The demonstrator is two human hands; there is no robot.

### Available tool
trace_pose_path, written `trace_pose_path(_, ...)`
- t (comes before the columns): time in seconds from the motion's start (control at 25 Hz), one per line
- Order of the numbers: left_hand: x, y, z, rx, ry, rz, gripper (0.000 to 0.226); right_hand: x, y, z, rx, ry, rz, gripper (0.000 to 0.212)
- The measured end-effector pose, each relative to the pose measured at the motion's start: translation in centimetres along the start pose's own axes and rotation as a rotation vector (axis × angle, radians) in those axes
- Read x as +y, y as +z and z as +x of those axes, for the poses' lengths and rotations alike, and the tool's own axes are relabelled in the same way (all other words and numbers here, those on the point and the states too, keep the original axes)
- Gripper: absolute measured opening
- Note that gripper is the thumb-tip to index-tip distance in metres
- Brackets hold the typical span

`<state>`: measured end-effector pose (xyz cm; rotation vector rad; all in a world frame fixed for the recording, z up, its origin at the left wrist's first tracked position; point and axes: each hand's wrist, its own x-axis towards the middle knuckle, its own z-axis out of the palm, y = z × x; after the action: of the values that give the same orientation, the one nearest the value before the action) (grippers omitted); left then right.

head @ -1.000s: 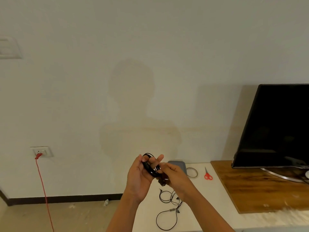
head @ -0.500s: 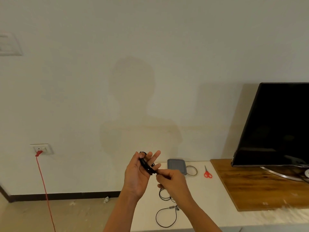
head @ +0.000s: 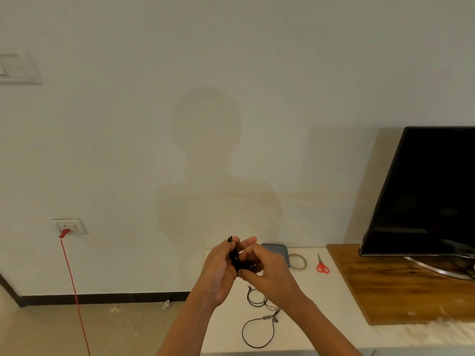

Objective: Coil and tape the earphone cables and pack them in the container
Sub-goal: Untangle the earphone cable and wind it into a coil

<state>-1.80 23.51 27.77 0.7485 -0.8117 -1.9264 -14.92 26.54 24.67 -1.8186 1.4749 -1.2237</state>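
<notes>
Standing by the white table point(head: 321, 307), I note the following.

- **Black earphone cable point(head: 234, 258):** bunched into a tight dark bundle and held in the air between both hands, above the table's left part. Fingers cover most of it, so its loops cannot be counted. One small end pokes out at the top.
- **Left hand point(head: 219, 269):** curled round the bundle.
- **Right hand point(head: 268, 274):** pinching its lower part.
- **Second earphone cable point(head: 258, 323):** thin, black, lying in loose loops on the table, partly hidden by the right wrist.
- **Grey container point(head: 279, 251):** behind the right hand, with only its right part showing.
- **Tape ring point(head: 304, 262):** just beside the container.
- **Red scissors point(head: 322, 267):** further right.
- **Television point(head: 431, 191):** cut off at the frame's edge.
</notes>
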Motion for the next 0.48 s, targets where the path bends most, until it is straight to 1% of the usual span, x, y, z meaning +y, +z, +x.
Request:
trace_pose_path(0.08,-0.2,0.2,0.0,-0.027,0.025,-0.013,0.020,0.1,-0.3,0.5,-0.007,0.098,0.108,0.021)
trace_pose_path(0.16,-0.5,0.4,0.1,-0.040,0.048,-0.018,0.022,0.2,-0.5,0.9,-0.001,0.158,0.139,0.022)
trace_pose_path(0.28,-1.0,0.7,0.3,-0.039,0.051,-0.031,0.026,-0.1,-0.6,1.3,-0.010,0.203,0.091,0.020)
trace_pose_path(0.36,-1.3,0.8,0.5,-0.026,0.031,-0.004,0.025,-0.2,-0.6,1.5,-0.034,0.220,0.092,0.011)
trace_pose_path(0.44,-1.7,0.6,0.8,0.008,0.002,0.054,0.026,0.0,-0.4,1.6,-0.052,0.225,0.017,0.002)
trace_pose_path(0.48,-1.8,0.5,1.0,0.028,-0.020,0.071,0.027,0.2,-0.1,1.7,-0.055,0.231,-0.040,0.005)
